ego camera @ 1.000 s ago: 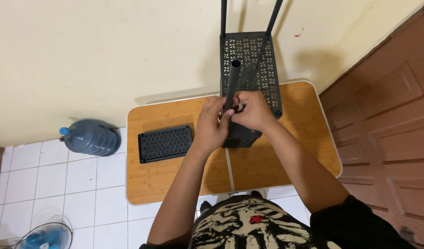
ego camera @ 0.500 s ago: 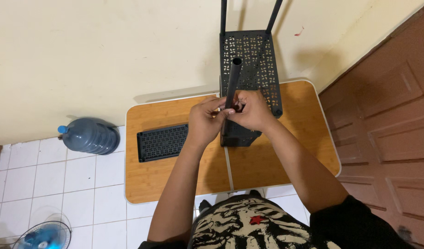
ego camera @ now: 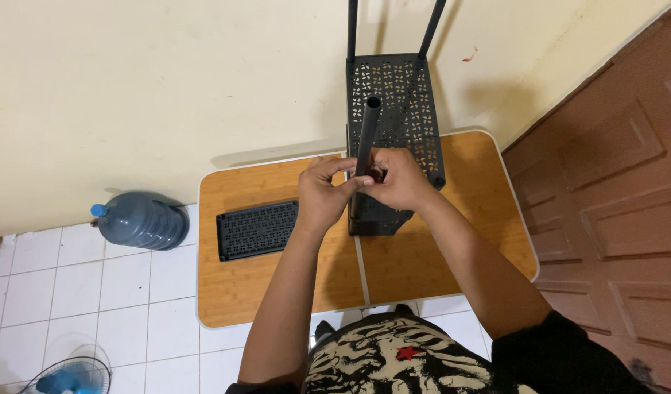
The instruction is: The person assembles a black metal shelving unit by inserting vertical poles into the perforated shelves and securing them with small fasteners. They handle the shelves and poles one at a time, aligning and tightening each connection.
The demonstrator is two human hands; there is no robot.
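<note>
**Both hands on black tube at the rack**

Door (ego camera: 613, 197), brown panelled, fills the right side. Cream wall (ego camera: 168, 87) across the top, white floor tiles (ego camera: 80, 284) at left.

Worktop (ego camera: 277, 292): wood, white edge, seam down the middle, set against the wall.

Rack (ego camera: 401, 109): black perforated metal shelf unit standing on the worktop's far middle, two thin uprights running up out of view.

Water jug (ego camera: 142, 219): blue, on its side on the tiles, just left of the worktop.

Panel (ego camera: 257, 229): loose black perforated piece, flat on the worktop's left half, apart from the rack.

Fan (ego camera: 66, 376): blue blades, white cage, bottom left corner, partly cut off.

Tube (ego camera: 367, 138): black, hollow, open end toward the camera, standing roughly upright in front of the rack's near edge; lower end hidden behind the hands.

Left hand (ego camera: 322, 195): fingers curled, pinching the tube from the left. Right hand (ego camera: 402, 179): fingers curled, closed on the tube from the right. Fingertips meet at the tube; can't tell if a small part is between them.
</note>
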